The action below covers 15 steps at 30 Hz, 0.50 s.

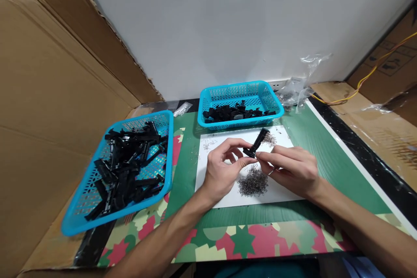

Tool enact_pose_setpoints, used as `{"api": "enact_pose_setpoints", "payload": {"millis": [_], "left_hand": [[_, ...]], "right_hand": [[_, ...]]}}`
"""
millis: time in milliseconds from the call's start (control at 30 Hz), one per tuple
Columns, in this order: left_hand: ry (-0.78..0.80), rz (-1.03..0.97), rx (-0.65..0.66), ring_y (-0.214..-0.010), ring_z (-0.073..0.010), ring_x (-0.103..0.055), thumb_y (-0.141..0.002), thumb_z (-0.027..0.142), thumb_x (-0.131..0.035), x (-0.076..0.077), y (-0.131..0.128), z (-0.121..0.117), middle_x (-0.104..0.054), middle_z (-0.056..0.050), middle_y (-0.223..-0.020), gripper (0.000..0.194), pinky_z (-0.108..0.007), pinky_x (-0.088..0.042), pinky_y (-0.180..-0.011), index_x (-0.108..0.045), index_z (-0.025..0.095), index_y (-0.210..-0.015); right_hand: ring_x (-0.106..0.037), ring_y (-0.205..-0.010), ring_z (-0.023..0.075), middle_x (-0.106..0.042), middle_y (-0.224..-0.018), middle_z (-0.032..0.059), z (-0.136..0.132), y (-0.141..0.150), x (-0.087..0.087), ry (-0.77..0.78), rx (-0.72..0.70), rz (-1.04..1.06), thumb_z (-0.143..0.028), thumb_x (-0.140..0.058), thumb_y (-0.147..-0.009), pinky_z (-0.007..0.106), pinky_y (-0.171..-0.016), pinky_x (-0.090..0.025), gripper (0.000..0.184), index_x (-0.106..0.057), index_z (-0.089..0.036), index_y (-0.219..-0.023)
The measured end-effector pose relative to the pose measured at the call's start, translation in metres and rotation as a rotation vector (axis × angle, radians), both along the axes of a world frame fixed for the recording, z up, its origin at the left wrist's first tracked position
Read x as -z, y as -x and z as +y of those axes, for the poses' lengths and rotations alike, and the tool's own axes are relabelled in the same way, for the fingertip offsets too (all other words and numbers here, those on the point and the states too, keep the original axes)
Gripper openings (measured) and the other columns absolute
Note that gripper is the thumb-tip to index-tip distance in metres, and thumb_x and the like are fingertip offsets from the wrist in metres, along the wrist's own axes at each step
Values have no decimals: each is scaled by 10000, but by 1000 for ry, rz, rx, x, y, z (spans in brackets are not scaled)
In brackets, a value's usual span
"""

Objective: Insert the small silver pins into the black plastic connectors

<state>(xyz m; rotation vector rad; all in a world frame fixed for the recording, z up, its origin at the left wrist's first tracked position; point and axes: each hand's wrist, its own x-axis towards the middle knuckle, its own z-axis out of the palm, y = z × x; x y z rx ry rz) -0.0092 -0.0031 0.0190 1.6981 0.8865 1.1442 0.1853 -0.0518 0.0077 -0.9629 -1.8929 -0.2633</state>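
My left hand (224, 167) pinches a long black plastic part (259, 140) by its lower end, thumb below and forefinger above. The part tilts up to the right. My right hand (291, 167) is closed, its thumb and fingertips pressed together against that same lower end; whatever small thing sits between them is too small to make out. Below the hands, a heap of tiny metal springs or clips (253, 182) lies on a white sheet (221, 202). Behind the part is a smaller heap of similar pieces (269, 139).
At left, a blue basket (70, 221) holds many long black parts. Another blue basket (241, 126) at the back contains smaller black pieces. Clear plastic bags (295, 91) lie at the back right. Cardboard (58, 74) walls the left side, and a yellow cable (361, 80) runs along the right.
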Motion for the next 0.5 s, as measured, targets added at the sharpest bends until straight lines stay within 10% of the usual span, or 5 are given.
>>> {"api": "enact_pose_setpoints", "payload": {"millis": [500], "left_hand": [[-22, -5, 31, -549, -113, -606, -623, 338, -1008, -6, 7, 13, -777, -56, -739, 300, -221, -464, -493, -818, 167, -779]], "right_hand": [[-498, -489, 87, -622, -618, -38, -2, 2, 3, 83, -62, 23, -103, -613, -970, 232, -480, -373, 174, -753, -205, -966]]}}
